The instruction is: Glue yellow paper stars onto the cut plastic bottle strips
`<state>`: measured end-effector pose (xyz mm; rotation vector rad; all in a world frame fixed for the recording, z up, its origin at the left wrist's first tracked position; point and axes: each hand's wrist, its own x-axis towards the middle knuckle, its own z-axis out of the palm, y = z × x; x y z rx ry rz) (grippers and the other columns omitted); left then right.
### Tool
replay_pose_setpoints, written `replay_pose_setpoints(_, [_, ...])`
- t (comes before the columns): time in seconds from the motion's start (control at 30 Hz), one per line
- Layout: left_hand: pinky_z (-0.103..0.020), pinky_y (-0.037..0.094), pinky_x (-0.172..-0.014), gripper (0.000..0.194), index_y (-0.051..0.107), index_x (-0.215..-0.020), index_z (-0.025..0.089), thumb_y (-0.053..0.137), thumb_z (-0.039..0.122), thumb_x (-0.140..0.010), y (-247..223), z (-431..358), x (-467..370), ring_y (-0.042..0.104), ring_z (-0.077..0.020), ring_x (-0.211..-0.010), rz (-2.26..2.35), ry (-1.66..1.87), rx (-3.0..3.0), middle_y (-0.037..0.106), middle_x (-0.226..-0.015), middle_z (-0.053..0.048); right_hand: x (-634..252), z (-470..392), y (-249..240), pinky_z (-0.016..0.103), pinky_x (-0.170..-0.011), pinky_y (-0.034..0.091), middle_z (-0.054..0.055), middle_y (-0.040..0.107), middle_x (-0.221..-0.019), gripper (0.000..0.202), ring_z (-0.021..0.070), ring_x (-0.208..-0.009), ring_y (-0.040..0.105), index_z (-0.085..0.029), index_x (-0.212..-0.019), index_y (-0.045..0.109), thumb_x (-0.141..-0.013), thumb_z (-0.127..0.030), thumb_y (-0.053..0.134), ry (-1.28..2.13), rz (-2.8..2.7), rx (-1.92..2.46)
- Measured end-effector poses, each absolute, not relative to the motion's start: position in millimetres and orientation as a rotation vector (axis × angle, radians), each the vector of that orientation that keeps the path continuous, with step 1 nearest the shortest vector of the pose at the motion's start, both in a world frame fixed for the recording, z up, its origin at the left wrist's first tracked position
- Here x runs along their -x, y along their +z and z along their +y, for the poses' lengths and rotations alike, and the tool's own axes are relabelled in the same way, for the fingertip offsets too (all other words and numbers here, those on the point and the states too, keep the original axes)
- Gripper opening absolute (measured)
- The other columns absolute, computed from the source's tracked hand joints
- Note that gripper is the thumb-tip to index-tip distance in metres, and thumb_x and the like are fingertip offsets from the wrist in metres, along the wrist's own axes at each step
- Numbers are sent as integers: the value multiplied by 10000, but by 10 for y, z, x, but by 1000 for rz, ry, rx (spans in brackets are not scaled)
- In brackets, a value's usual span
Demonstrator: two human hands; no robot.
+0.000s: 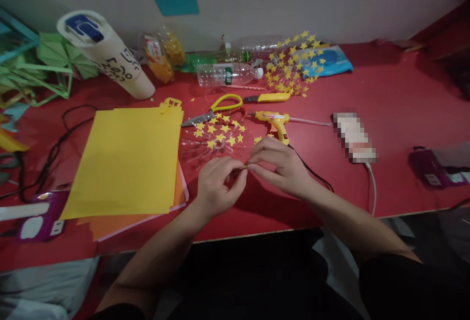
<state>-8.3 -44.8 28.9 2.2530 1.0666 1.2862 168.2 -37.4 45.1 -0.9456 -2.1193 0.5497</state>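
Observation:
My left hand (221, 186) and my right hand (278, 167) meet above the front of the red table. Both pinch a tiny yellowish piece (246, 166) between thumb and fingertips; its exact shape is too small to make out. Just beyond them lies a cut clear plastic bottle piece with splayed strips, bearing several yellow paper stars (219, 137). A few loose yellow stars (258, 140) sit by my right fingers. Behind these rest a yellow glue gun (273, 120) with a glue stick in its back, yellow-handled scissors (213, 111) and a yellow utility knife (268, 98).
Yellow paper sheets (125, 163) are stacked at left over orange and pink ones. A white tumbler (110, 58), a clear bottle (227, 75) and a star-covered plastic piece (293, 67) stand or lie along the wall. A charging phone (354, 137) and purple power strips (433, 168) are at right and left.

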Motion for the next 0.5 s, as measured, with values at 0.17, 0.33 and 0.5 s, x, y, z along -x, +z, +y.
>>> replay_pose_setpoints(0.17, [-221,400,-500,123,529,-732,204,554,121,-819,308,-404,178,452,-78,-499,1109,1346,-2172,522,-574,49,-1982,-139,367,312,-659,440,63,655,-833,195,174,-750,592,-195,-824,640,-894,-355,554,399,-2026,1473])
replay_pose_setpoints(0.33, [-208,418,-527,117,544,-751,193,549,92,-811,312,-333,309,479,-71,-528,1198,1509,-2143,527,-610,49,-2309,228,100,306,-553,289,83,620,-732,313,175,-614,526,-203,-610,537,-805,-435,620,427,-1754,2198])
replay_pose_setpoints(0.5, [-208,409,-516,117,545,-746,187,555,90,-809,287,-312,314,475,-72,-524,1219,1487,-2182,510,-584,52,-2362,329,-99,294,-550,294,27,546,-565,329,169,-584,515,-209,-568,501,-705,-446,683,622,-1583,2116])
